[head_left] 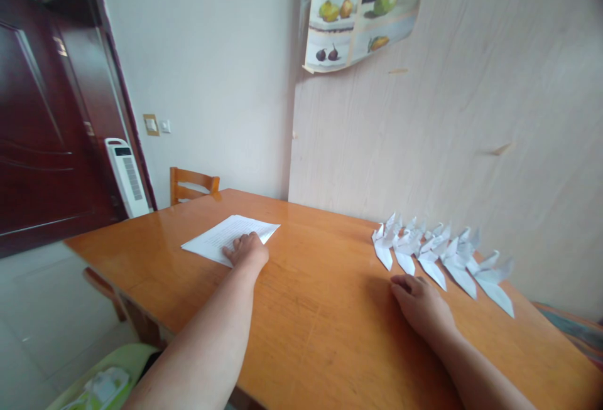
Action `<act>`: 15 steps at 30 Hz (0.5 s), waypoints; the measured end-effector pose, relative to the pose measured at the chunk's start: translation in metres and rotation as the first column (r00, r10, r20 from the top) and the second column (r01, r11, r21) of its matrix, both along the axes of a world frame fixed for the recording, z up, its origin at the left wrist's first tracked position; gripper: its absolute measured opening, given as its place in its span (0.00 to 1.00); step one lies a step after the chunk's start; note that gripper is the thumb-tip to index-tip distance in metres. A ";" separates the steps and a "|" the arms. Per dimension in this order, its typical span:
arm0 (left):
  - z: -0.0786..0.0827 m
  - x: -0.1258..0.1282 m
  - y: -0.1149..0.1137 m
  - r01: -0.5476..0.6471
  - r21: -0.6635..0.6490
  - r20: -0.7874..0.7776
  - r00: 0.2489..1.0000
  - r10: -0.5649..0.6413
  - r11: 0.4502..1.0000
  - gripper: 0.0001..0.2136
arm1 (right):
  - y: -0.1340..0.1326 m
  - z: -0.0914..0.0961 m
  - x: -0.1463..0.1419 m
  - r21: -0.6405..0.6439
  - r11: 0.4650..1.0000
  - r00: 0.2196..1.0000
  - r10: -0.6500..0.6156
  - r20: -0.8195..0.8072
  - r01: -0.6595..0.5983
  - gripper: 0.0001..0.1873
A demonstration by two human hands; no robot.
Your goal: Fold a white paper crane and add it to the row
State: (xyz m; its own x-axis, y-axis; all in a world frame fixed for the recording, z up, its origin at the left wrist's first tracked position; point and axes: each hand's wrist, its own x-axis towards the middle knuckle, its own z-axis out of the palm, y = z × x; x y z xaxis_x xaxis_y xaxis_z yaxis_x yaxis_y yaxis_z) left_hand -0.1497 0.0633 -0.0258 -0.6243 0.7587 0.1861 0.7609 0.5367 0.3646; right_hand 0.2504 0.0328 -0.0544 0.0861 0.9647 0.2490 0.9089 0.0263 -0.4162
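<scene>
A small stack of white printed paper (210, 239) lies on the left part of the wooden table. My left hand (249, 250) reaches onto its near right side, with bent fingers closed on the paper; the fingertips are partly hidden. To the right, my right hand (419, 303) rests on the tabletop, its fingers loosely curled in and nothing visible in them. Just beyond it stand several folded white paper cranes (431, 256), set in rows with their pointed ends toward me.
The orange-brown wooden table (311, 297) reaches to the wall. A wooden chair (193, 184) stands behind its far left edge. A green seat (103, 375) holding a white packet is at lower left. A white tower heater (127, 178) stands near the dark red door (42, 127).
</scene>
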 end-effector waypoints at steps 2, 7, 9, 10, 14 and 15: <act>0.001 0.001 -0.001 0.001 -0.002 -0.007 1.000 -0.001 1.000 0.16 | 0.000 0.000 0.000 -0.002 1.000 1.000 -0.003 0.004 0.003 0.18; 0.004 0.003 -0.004 0.009 0.003 -0.029 1.000 -0.009 1.000 0.14 | 0.000 -0.001 0.001 -0.006 1.000 1.000 0.008 0.008 -0.008 0.19; 0.005 0.004 -0.006 0.012 0.007 -0.034 0.999 -0.011 1.000 0.14 | 0.000 0.000 0.001 -0.006 1.000 1.000 0.016 0.008 -0.016 0.20; 0.006 0.004 -0.006 0.013 0.009 -0.036 0.999 -0.012 1.000 0.14 | 0.000 0.000 0.001 -0.006 1.000 1.000 0.016 0.008 -0.016 0.20; 0.009 0.006 -0.007 0.011 0.024 -0.043 0.999 -0.010 1.000 0.14 | 0.000 0.001 0.001 -0.007 1.000 1.000 0.016 0.007 -0.016 0.20; 0.010 0.006 -0.007 0.012 0.031 -0.047 0.999 -0.010 0.999 0.14 | 0.000 0.001 0.001 -0.006 1.000 1.000 0.018 0.006 -0.018 0.20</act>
State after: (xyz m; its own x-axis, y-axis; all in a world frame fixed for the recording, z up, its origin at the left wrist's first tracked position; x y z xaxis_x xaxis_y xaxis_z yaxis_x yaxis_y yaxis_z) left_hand -0.1439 0.0562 -0.0155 -0.6062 0.7588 0.2384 0.7832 0.5172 0.3452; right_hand 0.2513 0.0330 -0.0539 0.0675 0.9675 0.2437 0.9110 0.0398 -0.4106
